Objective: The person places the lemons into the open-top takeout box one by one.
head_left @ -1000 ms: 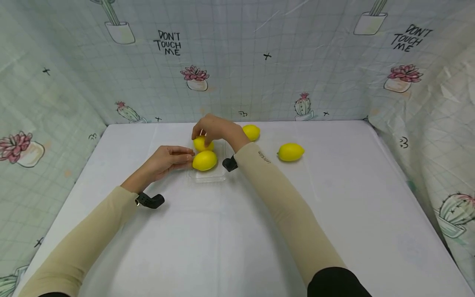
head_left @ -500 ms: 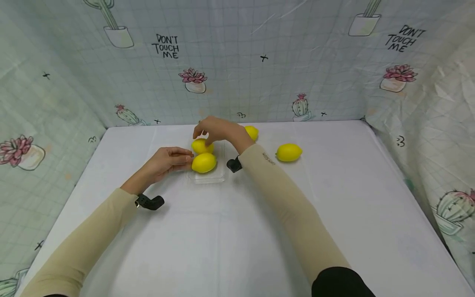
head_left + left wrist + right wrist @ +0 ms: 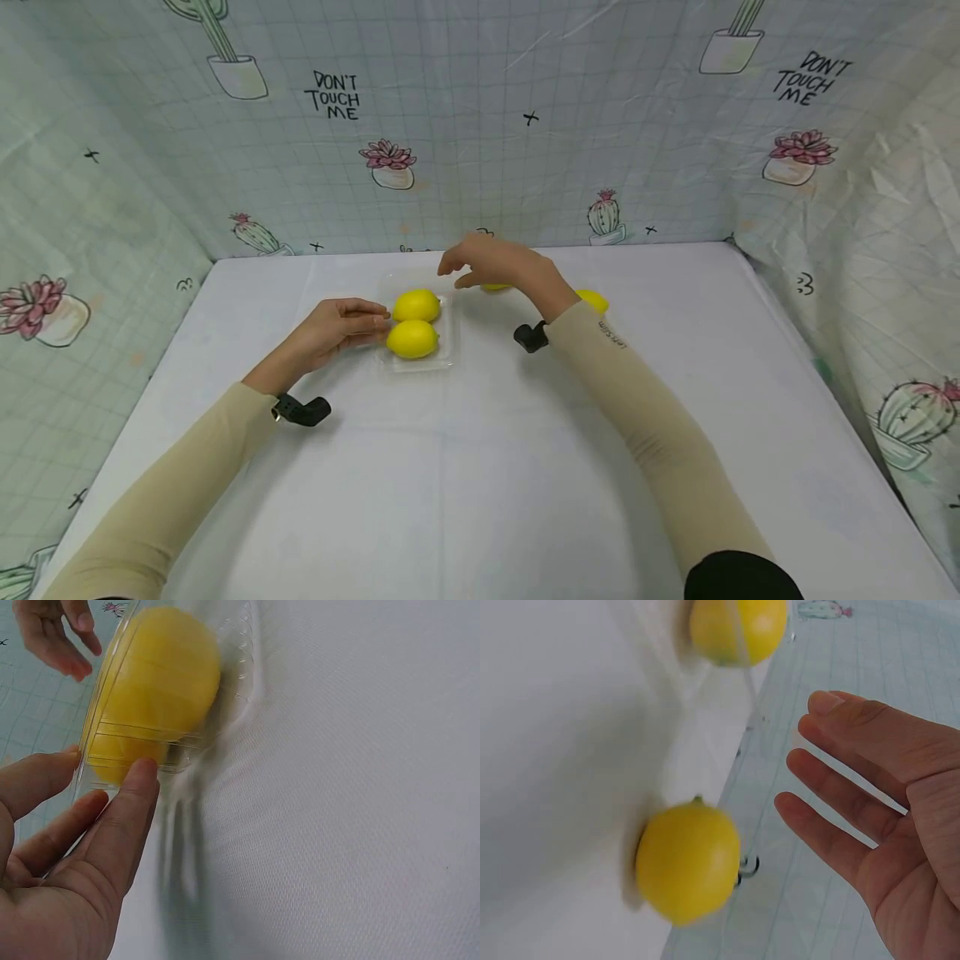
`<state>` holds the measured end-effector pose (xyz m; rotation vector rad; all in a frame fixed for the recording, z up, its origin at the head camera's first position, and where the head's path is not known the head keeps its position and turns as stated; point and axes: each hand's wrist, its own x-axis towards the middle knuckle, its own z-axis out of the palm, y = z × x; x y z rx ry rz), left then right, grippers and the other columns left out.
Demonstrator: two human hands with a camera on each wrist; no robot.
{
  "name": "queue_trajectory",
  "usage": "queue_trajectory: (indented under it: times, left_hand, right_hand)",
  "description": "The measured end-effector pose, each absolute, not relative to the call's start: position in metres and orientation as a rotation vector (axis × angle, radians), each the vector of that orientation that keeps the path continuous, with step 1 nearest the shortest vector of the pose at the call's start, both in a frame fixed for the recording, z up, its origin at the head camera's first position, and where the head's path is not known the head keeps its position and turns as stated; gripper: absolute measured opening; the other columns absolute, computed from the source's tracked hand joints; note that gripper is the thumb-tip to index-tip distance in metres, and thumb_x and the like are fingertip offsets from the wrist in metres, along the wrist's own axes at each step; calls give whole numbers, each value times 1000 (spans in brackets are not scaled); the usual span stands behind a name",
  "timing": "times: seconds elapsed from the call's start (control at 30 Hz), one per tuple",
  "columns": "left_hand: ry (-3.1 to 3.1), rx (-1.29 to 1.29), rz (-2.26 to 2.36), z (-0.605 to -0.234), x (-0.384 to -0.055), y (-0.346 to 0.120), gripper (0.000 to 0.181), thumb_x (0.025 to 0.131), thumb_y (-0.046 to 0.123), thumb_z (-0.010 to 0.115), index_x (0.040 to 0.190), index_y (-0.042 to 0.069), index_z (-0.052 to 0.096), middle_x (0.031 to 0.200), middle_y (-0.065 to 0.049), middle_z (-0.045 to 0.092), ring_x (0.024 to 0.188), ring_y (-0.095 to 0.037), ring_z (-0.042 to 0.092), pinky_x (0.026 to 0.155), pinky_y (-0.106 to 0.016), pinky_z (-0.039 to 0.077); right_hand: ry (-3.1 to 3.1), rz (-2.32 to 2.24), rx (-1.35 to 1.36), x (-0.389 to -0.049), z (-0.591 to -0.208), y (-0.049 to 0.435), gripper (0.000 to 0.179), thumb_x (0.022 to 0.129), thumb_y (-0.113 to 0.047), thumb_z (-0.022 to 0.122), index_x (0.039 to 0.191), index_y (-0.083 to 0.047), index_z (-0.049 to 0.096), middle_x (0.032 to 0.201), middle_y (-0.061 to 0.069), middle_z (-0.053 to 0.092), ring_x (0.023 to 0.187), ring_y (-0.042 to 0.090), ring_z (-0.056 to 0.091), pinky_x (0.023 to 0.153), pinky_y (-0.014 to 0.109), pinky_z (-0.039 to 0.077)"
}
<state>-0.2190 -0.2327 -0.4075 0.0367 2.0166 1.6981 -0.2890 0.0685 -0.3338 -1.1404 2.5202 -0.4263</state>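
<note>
In the head view a clear plastic container sits left of centre on the table, bearing two yellow lemons, a front lemon and a back lemon. My left hand pinches the container's left edge; in the left wrist view its fingertips meet the clear wall. My right hand hovers right of the container, fingers spread and holding nothing. Below it a third lemon is mostly covered by the hand. The right wrist view shows a whole lemon near that hand.
Another lemon lies further right, partly hidden behind my right forearm. A white cloth covers the table. A printed curtain stands along the back and both sides.
My right hand has let go of the back lemon, which now rests in the container, and has moved right towards the loose lemons. The left hand has stayed at the container.
</note>
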Motion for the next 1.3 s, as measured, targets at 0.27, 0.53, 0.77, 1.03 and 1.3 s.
queue_trajectory:
  times: [0.27,0.53,0.77,1.03,1.3]
  left_hand:
    - [2049,21,1678,-409,-218,-232,49,102,16,65,142,-7,50,142,-23,53,109,-9,68,99,-29,56]
    - [2045,29,1697,-408,-216,-231,49,101,15,65,142,-8,50,142,-23,53,107,-9,69,98,-29,56]
    - [2040,33,1697,-409,-218,-231,48,102,15,65,142,-8,50,141,-23,53,107,-10,69,98,-29,56]
    - [2040,10,1690,-410,-220,-231,47,101,15,65,141,-7,50,142,-23,52,107,-10,69,99,-30,56]
    - [2015,-3,1716,-412,-221,-230,46,101,13,65,140,-7,50,141,-22,53,108,-11,69,98,-30,56]
  right_hand:
    - [2578,-428,-1011,-270,-334,127,35,98,-17,71,132,-11,68,130,6,69,122,25,61,106,39,52]
    - [2620,-443,-861,-248,-340,181,37,99,-18,69,136,-12,66,135,9,65,129,32,56,109,49,49]
    - [2690,-509,-716,-235,-359,226,43,99,-19,69,141,-12,61,146,12,57,137,35,49,115,55,42]
    - [2721,-531,-554,-228,-371,254,53,98,-21,70,146,-7,54,143,21,56,131,40,51,109,58,46]
    - [2711,-531,-707,-226,-372,262,45,100,-8,65,145,-10,57,150,18,50,139,41,44,115,60,38]
